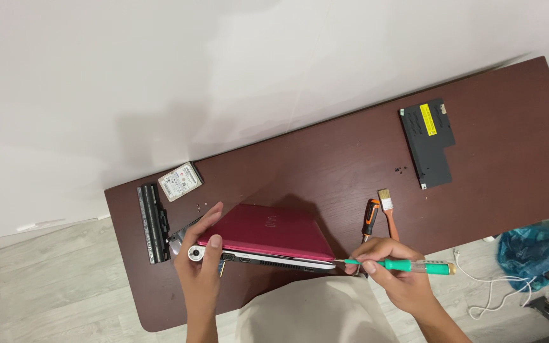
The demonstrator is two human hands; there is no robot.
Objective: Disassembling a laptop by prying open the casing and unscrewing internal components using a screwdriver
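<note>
A closed red laptop (265, 235) lies near the front edge of a dark brown table (325, 159), its side with ports and vents turned toward the person. The left hand (201, 260) is closed around the laptop's left corner by the round silver hinge end, thumb on the red lid and fingers curled beneath. The right hand (392, 267) grips a screwdriver with a green and clear handle (408, 265), held nearly level, with its thin tip touching the laptop's right front corner. Just behind the right hand lie an orange and black screwdriver (370, 219) and a small brush with an orange handle (388, 209), side by side on the table. To the left of the laptop, a long black battery pack (153, 222) rests along the table's left end, and a silver hard drive (180, 181) sits near the back edge beside it. Well apart, toward the far right, a black plastic cover panel with a yellow label (428, 141) lies flat, with a few tiny dark screws (401, 169) near it. Off the table on the right, a blue plastic bag (538, 248) and a white cable (487, 286) lie on the floor.
</note>
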